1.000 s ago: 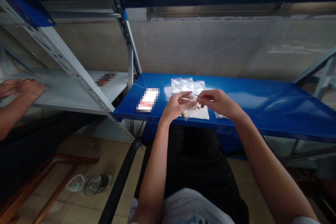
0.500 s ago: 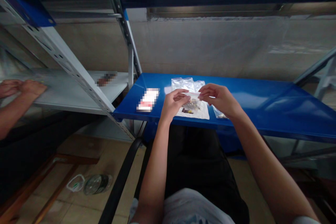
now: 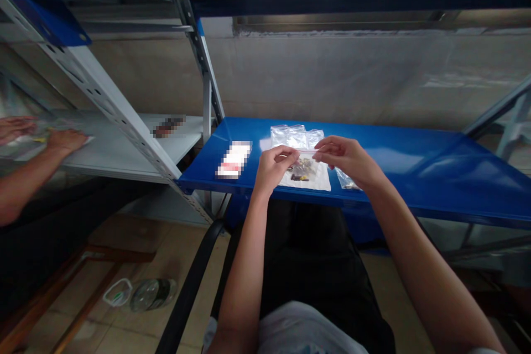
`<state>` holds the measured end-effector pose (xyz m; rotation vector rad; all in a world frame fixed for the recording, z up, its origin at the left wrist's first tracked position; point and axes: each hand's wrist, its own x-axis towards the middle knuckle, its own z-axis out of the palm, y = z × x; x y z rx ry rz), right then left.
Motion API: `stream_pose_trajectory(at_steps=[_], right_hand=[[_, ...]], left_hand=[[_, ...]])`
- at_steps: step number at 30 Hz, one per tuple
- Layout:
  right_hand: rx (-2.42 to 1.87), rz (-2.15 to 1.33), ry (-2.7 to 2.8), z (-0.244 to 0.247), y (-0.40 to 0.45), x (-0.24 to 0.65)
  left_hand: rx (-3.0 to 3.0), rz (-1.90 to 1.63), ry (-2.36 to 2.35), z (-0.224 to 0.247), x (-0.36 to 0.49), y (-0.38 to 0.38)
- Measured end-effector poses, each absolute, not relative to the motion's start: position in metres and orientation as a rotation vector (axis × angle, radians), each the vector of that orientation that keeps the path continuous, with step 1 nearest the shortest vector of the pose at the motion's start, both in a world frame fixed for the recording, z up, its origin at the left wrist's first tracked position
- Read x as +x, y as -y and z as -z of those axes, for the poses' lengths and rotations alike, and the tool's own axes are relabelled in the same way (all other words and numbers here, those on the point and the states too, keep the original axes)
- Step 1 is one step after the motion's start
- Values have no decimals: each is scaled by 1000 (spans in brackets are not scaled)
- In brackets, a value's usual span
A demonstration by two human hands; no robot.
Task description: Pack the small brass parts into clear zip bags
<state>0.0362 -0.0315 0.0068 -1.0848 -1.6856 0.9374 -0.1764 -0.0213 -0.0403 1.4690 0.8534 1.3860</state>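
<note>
A clear zip bag (image 3: 317, 176) with small dark and yellowish parts inside is on the blue shelf in front of me. My left hand (image 3: 275, 167) pinches the left end of its top edge, where a thin reddish seal line shows. At the right end of that edge, my right hand (image 3: 341, 156) has its thumb and fingers closed on the bag. Just behind lie several flat clear zip bags (image 3: 287, 136). Another small bag (image 3: 347, 180) with bits in it lies under and beside my right hand.
A blurred white and red item (image 3: 234, 159) lies left on the blue shelf (image 3: 415, 166). A metal upright (image 3: 112, 94) divides it from a pale shelf (image 3: 124, 146), where another person's hands (image 3: 66, 141) handle clear bags. A plastic bottle (image 3: 151, 293) is on the floor.
My hands stay at the bag's top edge with slight finger movement, and the seal line shows more plainly between them. The other person's hands have moved apart.
</note>
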Motion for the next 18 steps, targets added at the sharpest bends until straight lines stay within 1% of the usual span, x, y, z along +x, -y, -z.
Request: stream_pose_trajectory(at_steps=[5,11,15,18], right_hand=[[-1126,-959,1651,-3,31,32],[-1116,-811,1730,-1,28,33],[-1098,-739,1798,-4,28,35],[-1093,-812,1804,-5,31,34]], left_hand=[[1473,-1410,-871,38,-176,23],[1489,-1351,-876,38,-171,24],[1465,-1376,-917,40,-165,23],[1481,-1399,-901,42,-164,21]])
